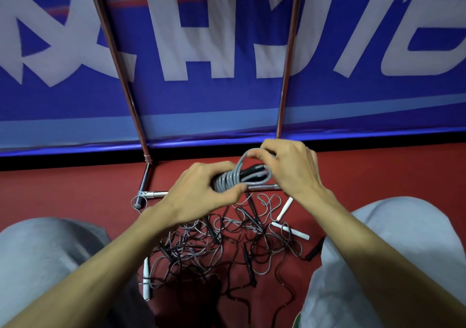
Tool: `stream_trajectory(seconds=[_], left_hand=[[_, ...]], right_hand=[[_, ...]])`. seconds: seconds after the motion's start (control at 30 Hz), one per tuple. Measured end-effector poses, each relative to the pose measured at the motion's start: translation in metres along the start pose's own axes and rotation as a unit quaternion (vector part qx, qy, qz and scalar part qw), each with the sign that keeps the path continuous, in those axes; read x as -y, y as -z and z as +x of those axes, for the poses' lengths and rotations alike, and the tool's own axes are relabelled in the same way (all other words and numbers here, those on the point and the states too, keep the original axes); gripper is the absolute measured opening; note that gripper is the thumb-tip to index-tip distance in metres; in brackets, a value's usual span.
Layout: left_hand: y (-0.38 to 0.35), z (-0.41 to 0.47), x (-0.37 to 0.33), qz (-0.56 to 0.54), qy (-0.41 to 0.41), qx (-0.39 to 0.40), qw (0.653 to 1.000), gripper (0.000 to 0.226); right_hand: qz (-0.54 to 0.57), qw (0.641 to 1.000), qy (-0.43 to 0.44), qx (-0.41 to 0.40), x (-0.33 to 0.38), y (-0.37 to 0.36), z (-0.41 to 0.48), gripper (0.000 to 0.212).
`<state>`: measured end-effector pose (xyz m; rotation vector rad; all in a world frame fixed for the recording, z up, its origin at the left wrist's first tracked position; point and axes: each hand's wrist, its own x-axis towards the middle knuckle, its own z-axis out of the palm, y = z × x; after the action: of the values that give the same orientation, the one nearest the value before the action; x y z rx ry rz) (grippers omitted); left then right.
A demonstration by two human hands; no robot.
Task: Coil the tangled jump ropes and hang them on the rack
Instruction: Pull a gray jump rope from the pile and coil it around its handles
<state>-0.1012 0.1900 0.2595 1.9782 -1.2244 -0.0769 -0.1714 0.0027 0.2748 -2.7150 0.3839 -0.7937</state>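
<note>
grey coiled rope (230,178) gripped in left hand (201,196), right hand (290,168) pinching its loop

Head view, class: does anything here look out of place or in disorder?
Yes. A heap of jump ropes lies tangled on the red floor before the rack, grey and black cords crossing, handles scattered. Only the coiled grey rope, gripped by the left hand and right hand, is tidy.
</note>
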Motion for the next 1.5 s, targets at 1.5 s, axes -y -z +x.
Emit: stream_trajectory(seconds=[1.5], left_hand=[[0.009, 0.013, -0.016, -0.386, 0.337, 0.081, 0.855, 0.04]], right_hand=[[0.508, 0.86, -0.039, -0.019, 0.016, 0.005, 0.003, 0.028]])
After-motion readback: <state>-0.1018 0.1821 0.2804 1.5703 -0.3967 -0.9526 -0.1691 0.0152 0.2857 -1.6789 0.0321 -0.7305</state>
